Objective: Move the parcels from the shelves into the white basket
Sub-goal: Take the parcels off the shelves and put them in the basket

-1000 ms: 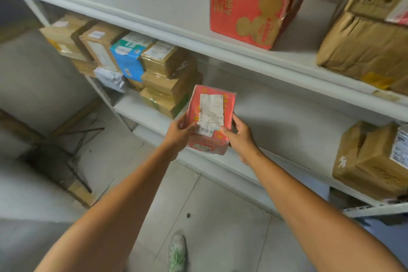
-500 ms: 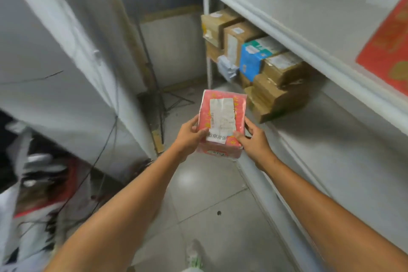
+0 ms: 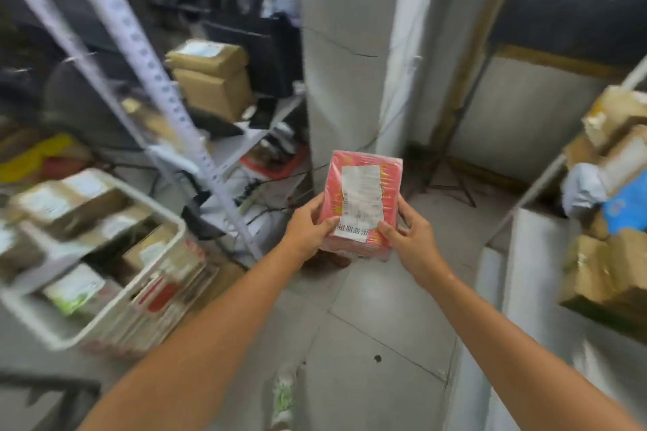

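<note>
Since half a second ago the view has swung left: the shelf row that filled the right side now sits at the far right edge, and the white basket (image 3: 119,301) has come into view at lower left. Nearest me, both forearms reach forward. My left hand (image 3: 308,231) and right hand (image 3: 413,238) grip the red parcel (image 3: 362,199) by its near corners, thumbs on the labelled top and fingers curled underneath. It is off the shelves, carried in the air over the floor in the middle of the aisle. Its long axis runs away from me, label up. The basket lies to the left of the parcel and lower, beside my left forearm, so the left hand is the nearer one. I judge the next move to be a swing left and down. Brown boxes already fill much of the basket, though blur hides where the gaps are. Further off, more parcels (image 3: 609,255) wait on the right shelf (image 3: 535,255).
</note>
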{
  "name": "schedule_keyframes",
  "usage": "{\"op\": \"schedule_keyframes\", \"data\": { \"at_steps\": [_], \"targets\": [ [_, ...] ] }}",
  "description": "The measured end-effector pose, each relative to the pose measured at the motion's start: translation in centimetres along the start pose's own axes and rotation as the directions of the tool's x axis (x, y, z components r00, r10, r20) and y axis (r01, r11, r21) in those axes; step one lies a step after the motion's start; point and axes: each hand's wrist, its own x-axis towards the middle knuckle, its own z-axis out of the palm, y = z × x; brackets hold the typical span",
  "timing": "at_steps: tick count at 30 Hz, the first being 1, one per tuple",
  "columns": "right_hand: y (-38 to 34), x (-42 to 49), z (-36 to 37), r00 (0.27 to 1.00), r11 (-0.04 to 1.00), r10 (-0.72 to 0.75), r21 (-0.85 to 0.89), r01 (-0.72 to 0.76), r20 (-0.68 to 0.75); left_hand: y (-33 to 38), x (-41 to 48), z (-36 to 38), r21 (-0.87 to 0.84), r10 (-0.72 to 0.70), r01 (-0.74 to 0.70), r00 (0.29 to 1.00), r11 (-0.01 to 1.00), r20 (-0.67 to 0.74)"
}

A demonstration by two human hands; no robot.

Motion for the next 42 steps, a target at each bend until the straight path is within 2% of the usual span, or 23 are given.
{"op": "schedule_keyframes", "data": {
  "at_steps": [4,8,15,21,28,34,36,42],
  "targets": [
    [0.2,0.1,7.3,0.971,0.999,0.003,-0.032,0.005,0.240,-1.4,-5.5,-6.3,-0.059,-0.043,0.031,0.975,0.998,-0.216],
    [0.9,-0.2,15.7,0.902,0.992,-0.024,-0.103,0.075,0.430,-3.1,-10.9,-12.8,-0.158,-0.128,0.067,0.900,0.985,-0.416],
    [2.8,0.8,30.3,0.793,0.984,0.035,-0.160,0.079,0.608,-7.4,-15.9,-23.9,-0.210,-0.224,0.117,0.757,0.971,-0.613],
    [4.3,3.5,41.2,0.723,0.978,0.082,-0.194,0.073,0.686,-11.7,-15.8,-33.4,-0.260,-0.264,0.116,0.700,0.959,-0.664],
    [7.3,10.4,50.9,0.663,0.955,0.177,-0.289,0.062,0.727,-17.5,-10.8,-41.6,-0.296,-0.316,0.142,0.642,0.944,-0.699],
    [12.1,18.8,57.4,0.579,0.934,0.256,-0.353,0.060,0.774,-23.3,-3.9,-46.0,-0.383,-0.409,0.167,0.546,0.908,-0.731],
    [14.2,21.6,59.2,0.554,0.923,0.282,-0.379,0.066,0.784,-25.5,-1.5,-47.1,-0.415,-0.435,0.165,0.534,0.895,-0.725],
    [20.3,27.4,63.3,0.536,0.866,0.386,-0.495,0.069,0.750,-32.1,3.9,-49.1,-0.525,-0.518,0.140,0.498,0.839,-0.696]
  ]
}}
